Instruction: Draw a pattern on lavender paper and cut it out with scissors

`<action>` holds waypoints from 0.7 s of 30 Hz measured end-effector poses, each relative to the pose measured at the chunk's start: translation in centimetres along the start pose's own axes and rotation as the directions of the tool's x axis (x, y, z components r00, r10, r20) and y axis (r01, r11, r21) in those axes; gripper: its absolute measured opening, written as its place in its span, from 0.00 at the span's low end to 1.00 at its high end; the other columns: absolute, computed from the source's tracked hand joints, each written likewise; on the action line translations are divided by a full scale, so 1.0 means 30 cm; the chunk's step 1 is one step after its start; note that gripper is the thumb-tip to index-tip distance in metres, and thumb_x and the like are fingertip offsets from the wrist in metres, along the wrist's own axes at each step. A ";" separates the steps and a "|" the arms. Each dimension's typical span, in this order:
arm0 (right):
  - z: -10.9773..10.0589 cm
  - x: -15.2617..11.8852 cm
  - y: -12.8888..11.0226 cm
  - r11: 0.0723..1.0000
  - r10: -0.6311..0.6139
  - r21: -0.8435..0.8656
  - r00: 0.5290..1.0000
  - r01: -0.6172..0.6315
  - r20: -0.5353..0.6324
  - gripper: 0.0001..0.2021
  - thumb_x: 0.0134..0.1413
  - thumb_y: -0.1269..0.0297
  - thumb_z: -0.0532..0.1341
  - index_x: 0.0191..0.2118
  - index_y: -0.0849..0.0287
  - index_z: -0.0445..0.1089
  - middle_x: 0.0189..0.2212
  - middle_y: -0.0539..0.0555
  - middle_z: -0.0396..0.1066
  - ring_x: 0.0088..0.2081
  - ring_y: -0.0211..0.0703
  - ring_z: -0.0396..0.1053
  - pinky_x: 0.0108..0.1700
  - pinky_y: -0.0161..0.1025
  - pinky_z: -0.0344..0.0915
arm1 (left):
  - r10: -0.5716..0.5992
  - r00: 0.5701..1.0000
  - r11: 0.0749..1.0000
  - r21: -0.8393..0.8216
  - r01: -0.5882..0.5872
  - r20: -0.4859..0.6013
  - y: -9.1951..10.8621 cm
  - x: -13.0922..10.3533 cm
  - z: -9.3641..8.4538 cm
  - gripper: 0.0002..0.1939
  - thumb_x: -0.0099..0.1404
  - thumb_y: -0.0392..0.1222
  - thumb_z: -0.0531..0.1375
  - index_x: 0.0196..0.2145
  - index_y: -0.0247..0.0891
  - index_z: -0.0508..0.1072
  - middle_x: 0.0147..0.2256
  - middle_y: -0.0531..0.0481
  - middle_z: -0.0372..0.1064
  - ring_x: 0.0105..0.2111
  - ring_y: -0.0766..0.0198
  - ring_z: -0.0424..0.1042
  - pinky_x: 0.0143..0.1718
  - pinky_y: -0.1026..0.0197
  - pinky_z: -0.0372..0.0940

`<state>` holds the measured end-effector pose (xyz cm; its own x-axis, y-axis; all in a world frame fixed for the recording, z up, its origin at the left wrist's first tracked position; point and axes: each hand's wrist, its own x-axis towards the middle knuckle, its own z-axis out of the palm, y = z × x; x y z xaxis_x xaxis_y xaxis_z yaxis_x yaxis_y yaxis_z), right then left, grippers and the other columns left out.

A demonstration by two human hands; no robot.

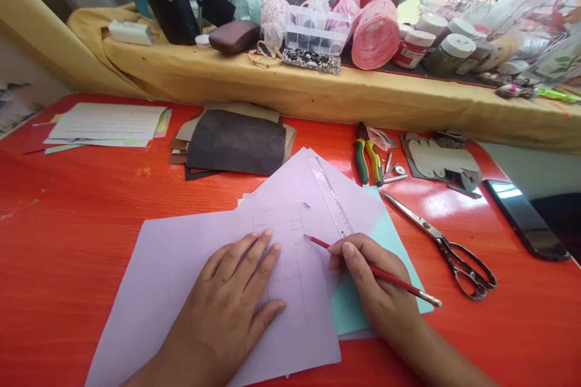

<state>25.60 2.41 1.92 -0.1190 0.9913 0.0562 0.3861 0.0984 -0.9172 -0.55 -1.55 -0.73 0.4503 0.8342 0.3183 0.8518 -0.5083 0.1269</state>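
My left hand (231,290) lies flat with fingers apart on a lilac sheet of paper (149,272). Faint pencil lines, some forming a tall rectangle, run across the sheet to the right of those fingers. In my right hand (376,278) is a red pencil (390,278), its tip at the right-hand drawn line; I cannot tell if it touches the paper. A clear ruler (330,196) lies slanted on another lilac sheet (290,175) just beyond the right hand. A turquoise sheet (351,308) shows beneath that hand.
Scissors (442,239) lie to the right, with a phone (526,217) farther out. Pliers (368,157) and small metal tools sit behind. Dark leather-like pieces (236,142) and a stack of lined paper (109,122) lie at the back. A cloth-covered ledge (204,81) holds jars and craft supplies.
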 end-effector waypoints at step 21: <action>0.003 0.001 0.000 1.000 -0.009 -0.030 1.000 0.010 0.007 0.17 0.79 0.57 0.59 0.39 0.52 0.81 0.27 0.51 0.79 0.29 0.45 0.76 0.31 0.37 0.72 | -0.024 1.000 0.999 -0.023 0.024 -0.020 0.005 0.008 -0.005 0.25 0.86 0.52 0.50 0.66 0.37 0.77 0.67 0.41 0.75 0.65 0.47 0.73 0.65 0.45 0.61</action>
<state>25.52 2.44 1.90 -0.1290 0.9897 0.0621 0.4120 0.1105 -0.9045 -0.36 -1.47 -0.49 0.4241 0.8417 0.3341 0.8559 -0.4931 0.1560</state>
